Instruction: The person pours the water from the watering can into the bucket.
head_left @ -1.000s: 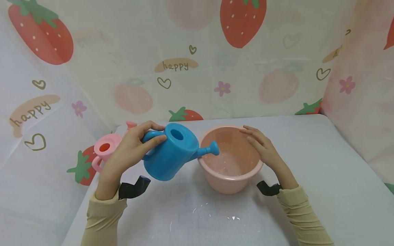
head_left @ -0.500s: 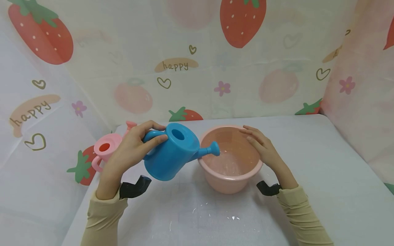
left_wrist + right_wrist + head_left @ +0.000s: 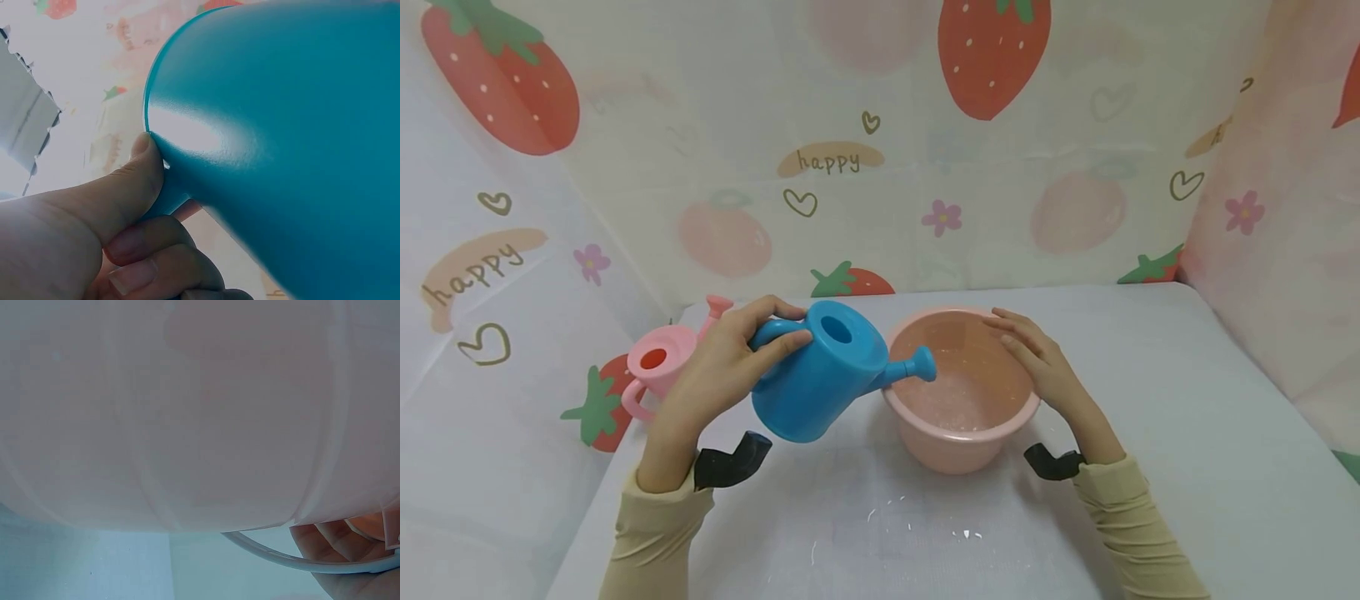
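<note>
My left hand (image 3: 718, 367) grips the handle of a blue watering can (image 3: 820, 375), its thumb near the top edge. The can is held above the table, tilted to the right, with its spout head (image 3: 922, 364) over the near-left part of a pink basin (image 3: 955, 454). Bright specks show inside the basin; no stream from the spout can be made out. In the left wrist view, the can's blue wall fills much of the frame beside my thumb (image 3: 140, 178). My right hand (image 3: 1048, 358) holds the basin's right rim; in the right wrist view its fingers (image 3: 340, 540) show beneath the rim.
A smaller pink watering can (image 3: 662, 350) stands at the left, partly behind my left forearm. Small drops (image 3: 966, 533) glint on the white table (image 3: 1172, 400) in front of the basin. Strawberry-printed cloth (image 3: 1000, 200) encloses the back and sides.
The blue watering can has shifted very slightly to the right along with my left hand. My right hand and the basin stay in place.
</note>
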Demonstrator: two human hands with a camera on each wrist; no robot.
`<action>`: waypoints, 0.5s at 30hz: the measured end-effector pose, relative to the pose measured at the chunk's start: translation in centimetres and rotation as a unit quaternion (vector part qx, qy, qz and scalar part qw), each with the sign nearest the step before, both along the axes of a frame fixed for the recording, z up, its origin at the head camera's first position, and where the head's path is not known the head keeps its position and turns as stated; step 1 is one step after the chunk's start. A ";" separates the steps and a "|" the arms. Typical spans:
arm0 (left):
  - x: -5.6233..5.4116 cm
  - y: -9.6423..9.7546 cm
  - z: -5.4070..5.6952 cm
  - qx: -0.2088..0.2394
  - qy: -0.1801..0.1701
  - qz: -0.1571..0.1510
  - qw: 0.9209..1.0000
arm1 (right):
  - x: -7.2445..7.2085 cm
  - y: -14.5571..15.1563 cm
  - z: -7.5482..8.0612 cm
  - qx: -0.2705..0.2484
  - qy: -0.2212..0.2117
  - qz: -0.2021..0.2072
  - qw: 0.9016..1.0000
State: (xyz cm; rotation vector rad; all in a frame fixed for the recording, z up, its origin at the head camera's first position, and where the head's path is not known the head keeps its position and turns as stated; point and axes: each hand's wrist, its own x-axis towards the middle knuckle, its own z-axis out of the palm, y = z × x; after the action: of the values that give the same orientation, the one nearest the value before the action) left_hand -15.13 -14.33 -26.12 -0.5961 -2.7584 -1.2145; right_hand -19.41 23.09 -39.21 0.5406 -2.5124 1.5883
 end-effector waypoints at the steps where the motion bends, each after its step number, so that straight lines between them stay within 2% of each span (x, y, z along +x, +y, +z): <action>1: 0.0 0.0 0.0 0.000 0.002 0.001 1.000 | 0.0 0.0 0.0 0.000 0.000 0.000 1.000; 15: 0.1 -0.2 -0.5 0.009 0.018 0.000 1.000 | 0.1 -0.1 0.2 -0.003 0.002 0.004 1.000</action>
State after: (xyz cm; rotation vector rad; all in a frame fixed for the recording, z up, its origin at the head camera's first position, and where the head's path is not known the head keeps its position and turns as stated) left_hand -15.04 -14.48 -26.60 -0.6090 -2.7143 -1.2156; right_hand -19.32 23.04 -39.00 0.5525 -2.5057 1.5944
